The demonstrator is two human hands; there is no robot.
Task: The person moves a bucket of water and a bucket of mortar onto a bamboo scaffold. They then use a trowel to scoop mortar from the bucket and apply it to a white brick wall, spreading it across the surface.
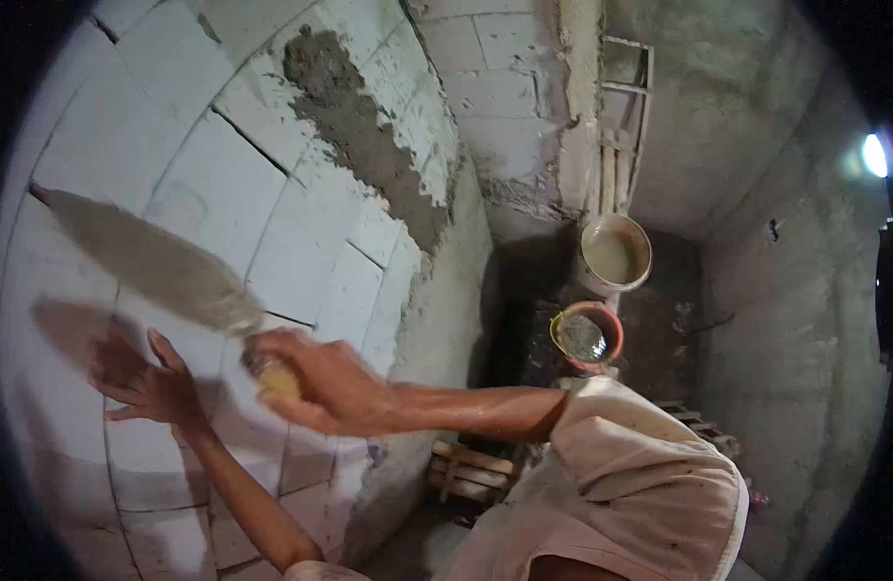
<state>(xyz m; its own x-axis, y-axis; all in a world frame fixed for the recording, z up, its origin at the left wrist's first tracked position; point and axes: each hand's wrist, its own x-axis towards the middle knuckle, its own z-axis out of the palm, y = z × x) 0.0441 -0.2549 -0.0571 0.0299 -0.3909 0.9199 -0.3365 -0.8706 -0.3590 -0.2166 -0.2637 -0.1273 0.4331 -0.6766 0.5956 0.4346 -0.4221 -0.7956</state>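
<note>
The trowel [156,261] is in the right hand [320,382], in front of a wall of pale blocks [209,184]. Its long, leaf-shaped blade [175,276] slants toward the upper left of the view, broad in the middle and narrowing to a darker, reddish tip. The face is a dull grey-brown, streaked paler toward the handle [279,379]; it may be filmed with wet mortar, though the blur there makes that hard to judge. The handle looks yellowish where it shows between the fingers.

The right hand's grip is closed around this handle, fingers wrapped over it. The left hand [146,378] is open and empty, fingers spread and thumb raised, close to the blocks below the blade; whether it touches them I cannot tell. A shadow falls on the wall beside it.

Higher on the wall, a rough band of grey-brown mortar [369,145] runs diagonally over the blocks. Well apart from the hands, a whitish bucket [593,279] holds a tan liquid, and near it a reddish-orange bucket [614,336] with a yellow bail holds something grey, wet and shiny.
</note>
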